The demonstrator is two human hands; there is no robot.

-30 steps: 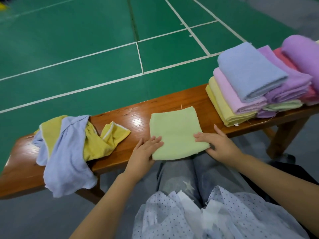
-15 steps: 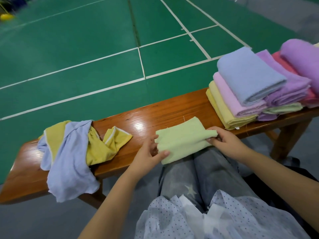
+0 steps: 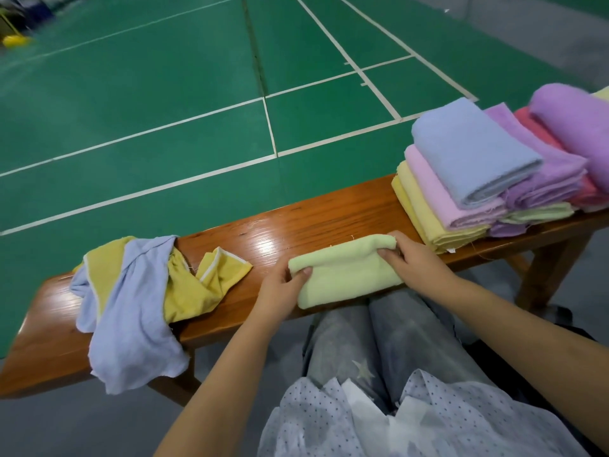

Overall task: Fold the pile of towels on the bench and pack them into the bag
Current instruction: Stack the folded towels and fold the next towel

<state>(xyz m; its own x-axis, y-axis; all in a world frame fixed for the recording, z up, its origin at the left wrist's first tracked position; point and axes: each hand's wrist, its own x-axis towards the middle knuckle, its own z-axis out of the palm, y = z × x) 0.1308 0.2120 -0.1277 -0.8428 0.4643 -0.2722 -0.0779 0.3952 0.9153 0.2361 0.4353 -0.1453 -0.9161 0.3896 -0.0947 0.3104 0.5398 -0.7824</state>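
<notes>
- The light-green towel (image 3: 346, 275) is lying at the near edge of the wooden bench (image 3: 329, 212), between the two hands, with its far edge raised and being turned over toward the person.
- The left end of the folded edge is pinched by the left hand (image 3: 280, 291), thumb on top and the other fingers curled underneath.
- The right end is gripped by the right hand (image 3: 412, 258), its fingers curled around the rolled corner.
- The step in hand is judged to be the last fold of this towel; it is best done with both corners brought down level, so that the edges are matched before the cloth is pressed flat.
- The crease should be smoothed from the middle outward, as soft terry is likely to bulge if it is released early.
- The near edge slightly overhangs the bench, so the towel should be kept from sliding off as the fold is laid.
- The stack of folded towels (image 3: 478, 179) is resting at the right end of the bench, near the right hand, and is the likely place for this one.
- A rumpled yellow towel (image 3: 194, 291) and a pale blue towel (image 3: 131, 318) are left unfolded on the left.
- No bag can be identified for certain.
</notes>
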